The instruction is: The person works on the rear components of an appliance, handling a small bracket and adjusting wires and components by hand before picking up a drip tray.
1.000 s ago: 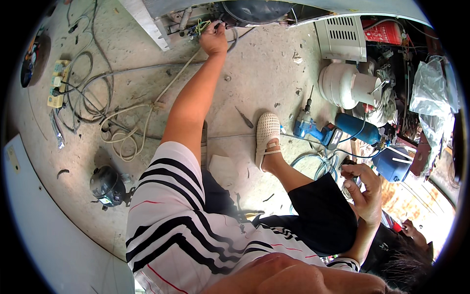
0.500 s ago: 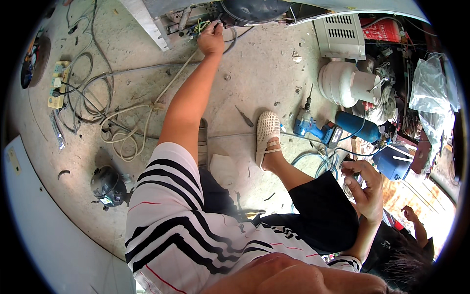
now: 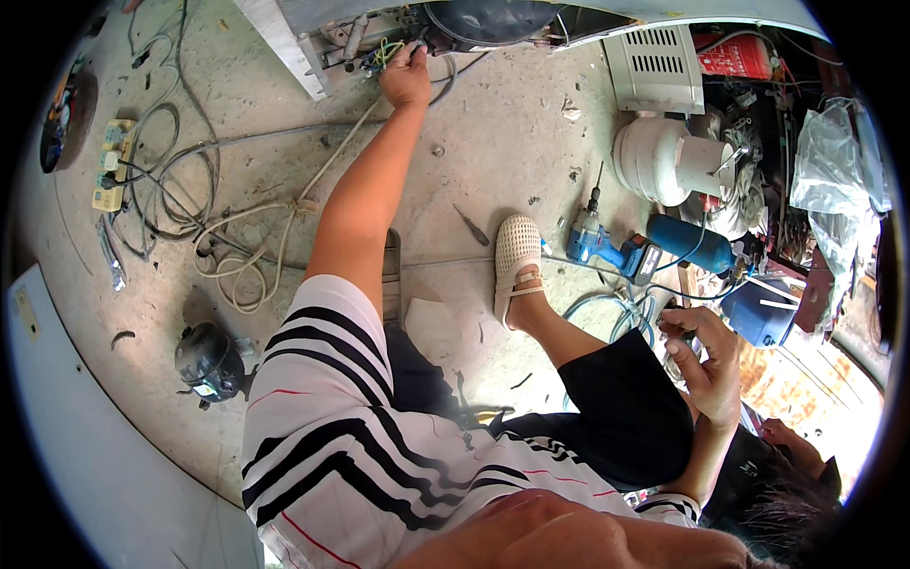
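At twelve o'clock: the left hand (image 3: 406,81) is at the left edge of a round black motor (image 3: 488,21), which sits by a metal frame (image 3: 284,47).
Left grip: thumb and fingers drawn together; whether they pinch anything, I cannot tell.
Wires (image 3: 387,52): a yellow-green bunch just beside those fingers, toward eleven o'clock.
Right hand (image 3: 706,365): between three and four o'clock, fingers curled toward the thumb; I cannot tell whether something sits between them.
Drill (image 3: 607,250): on the floor (image 3: 531,142), just short of three o'clock, near a blue tank (image 3: 690,247).
White gas tank (image 3: 650,161): at two o'clock.
Power strip (image 3: 112,169): between nine and ten o'clock.
Second motor (image 3: 209,360): black, between eight and nine o'clock.
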Available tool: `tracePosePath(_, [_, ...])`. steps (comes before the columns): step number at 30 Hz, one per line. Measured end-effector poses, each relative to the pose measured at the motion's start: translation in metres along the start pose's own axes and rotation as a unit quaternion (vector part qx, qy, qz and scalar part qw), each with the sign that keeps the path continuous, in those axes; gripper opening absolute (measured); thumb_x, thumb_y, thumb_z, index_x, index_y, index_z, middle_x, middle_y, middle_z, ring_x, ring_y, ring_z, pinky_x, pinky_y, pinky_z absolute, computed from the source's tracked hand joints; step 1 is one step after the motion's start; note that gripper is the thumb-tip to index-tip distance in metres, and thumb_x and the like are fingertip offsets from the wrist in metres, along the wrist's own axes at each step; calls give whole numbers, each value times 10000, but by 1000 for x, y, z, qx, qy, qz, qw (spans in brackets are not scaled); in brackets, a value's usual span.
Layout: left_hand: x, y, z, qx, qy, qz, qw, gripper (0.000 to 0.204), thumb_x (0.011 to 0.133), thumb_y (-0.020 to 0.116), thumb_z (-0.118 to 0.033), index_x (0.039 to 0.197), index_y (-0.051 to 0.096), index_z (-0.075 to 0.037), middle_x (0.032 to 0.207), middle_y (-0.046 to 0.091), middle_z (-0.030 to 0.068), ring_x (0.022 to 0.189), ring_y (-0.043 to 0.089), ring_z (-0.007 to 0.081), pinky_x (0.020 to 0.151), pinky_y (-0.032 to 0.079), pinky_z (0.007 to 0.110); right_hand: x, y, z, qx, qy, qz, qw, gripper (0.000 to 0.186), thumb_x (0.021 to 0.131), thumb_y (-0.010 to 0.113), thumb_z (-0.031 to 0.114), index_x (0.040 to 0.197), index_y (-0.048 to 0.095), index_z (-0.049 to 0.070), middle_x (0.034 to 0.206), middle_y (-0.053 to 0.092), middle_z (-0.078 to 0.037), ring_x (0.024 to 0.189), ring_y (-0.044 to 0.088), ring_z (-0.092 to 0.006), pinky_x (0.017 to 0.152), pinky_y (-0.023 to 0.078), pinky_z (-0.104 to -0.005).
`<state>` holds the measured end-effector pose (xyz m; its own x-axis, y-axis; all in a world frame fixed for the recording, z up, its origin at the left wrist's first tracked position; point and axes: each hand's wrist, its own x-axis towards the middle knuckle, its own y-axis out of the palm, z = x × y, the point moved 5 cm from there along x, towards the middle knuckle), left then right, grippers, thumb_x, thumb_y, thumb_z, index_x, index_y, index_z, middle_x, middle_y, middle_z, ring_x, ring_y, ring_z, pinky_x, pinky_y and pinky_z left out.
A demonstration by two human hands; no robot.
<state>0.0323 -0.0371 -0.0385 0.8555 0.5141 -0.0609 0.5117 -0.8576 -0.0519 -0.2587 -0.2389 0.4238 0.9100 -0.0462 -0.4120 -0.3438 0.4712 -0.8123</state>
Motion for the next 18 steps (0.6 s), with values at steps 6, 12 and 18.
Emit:
tracePosePath(6, [4,-1,3,-69,6,-22,997,226,847,749,-214,973,746,-26,820,733,49,740,623,96,727,503,264,2,1,0,3,-5,4,1000,258,818,712,76,1056,667,-11,882,675,-113,820,651,-222,764,489,-315])
tracePosePath(12, [0,1,-8,-68,-49,12,996,237,852,746,-218,969,741,-12,837,735,58,749,622,99,716,502,273,1,1,0,6,-1,4,1000,261,810,708,53,1059,666,-13,882,675,-112,818,650,-220,766,490,-313])
tracePosePath(18, [7,-2,-4,-2,-40,-19,999,303,818,773,-259,974,736,-3,858,739,105,760,653,136,722,506,301,2,2,0,9,0,7,1000,263,808,706,45,1060,666,-15,886,676,-112,818,649,-217,769,491,-312])
